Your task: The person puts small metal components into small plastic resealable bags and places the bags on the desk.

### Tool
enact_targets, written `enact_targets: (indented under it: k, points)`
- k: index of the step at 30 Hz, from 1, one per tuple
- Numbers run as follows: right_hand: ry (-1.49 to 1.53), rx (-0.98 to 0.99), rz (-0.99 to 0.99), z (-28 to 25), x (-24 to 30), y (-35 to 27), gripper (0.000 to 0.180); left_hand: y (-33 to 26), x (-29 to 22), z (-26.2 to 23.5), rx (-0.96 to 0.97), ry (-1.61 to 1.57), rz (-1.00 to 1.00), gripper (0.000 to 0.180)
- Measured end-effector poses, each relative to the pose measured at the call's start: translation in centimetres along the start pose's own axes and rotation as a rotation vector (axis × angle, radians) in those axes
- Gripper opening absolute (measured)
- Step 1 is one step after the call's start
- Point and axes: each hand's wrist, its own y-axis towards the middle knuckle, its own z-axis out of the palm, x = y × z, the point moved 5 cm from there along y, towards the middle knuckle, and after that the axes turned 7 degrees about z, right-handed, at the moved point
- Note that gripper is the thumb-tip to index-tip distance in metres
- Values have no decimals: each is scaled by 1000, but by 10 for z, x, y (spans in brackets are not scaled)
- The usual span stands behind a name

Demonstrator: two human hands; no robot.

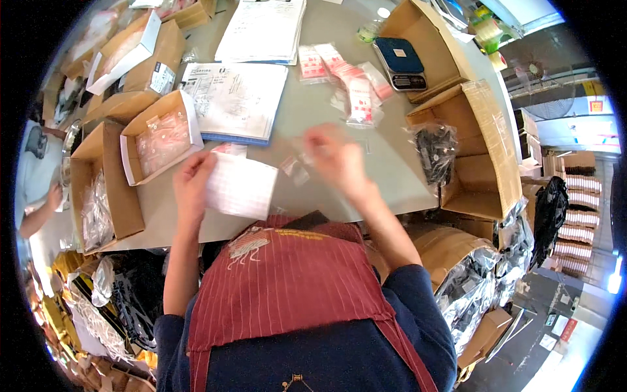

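Maroon apron sits closest; the left hand pinches a white sheet in its fingers above the desk; the blurred right hand, near a small packet, has unreadable fingers.

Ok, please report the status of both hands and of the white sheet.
Left hand gripping white sheet. Right hand blurred over table, grip unclear. Small clear packet between sheet and right hand.

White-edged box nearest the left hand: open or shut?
Open: no lid covers the white-edged box, and the pinkish packets inside show from above.
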Motion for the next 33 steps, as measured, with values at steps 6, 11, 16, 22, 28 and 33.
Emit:
enact_targets:
  k: [6, 11, 16, 22, 28, 33]
  points:
    - [61, 155, 755, -62, -167, -24, 20, 3, 27, -42, -29, -97, -70, 21]
    - [-139, 156, 703, -44, -162, -28, 24, -4, 8, -24, -14, -73, -91, 20]
    - [-725, 231, 574, -49, -127, -6, 16, -5, 14, -34, -65, -122, -80, 19]
    - [77, 396, 222, 14, -89, 7, 17, -5, 28, -39, -17, -133, -78, 19]
    - [-343, 370, -14, 59, -81, 6, 24, -11, 20, -26, -3, -145, -104, 19]
    - [-386, 385, 8, 49, -79, 20, 29, -14, 23, -32, -42, -169, -93, 19]
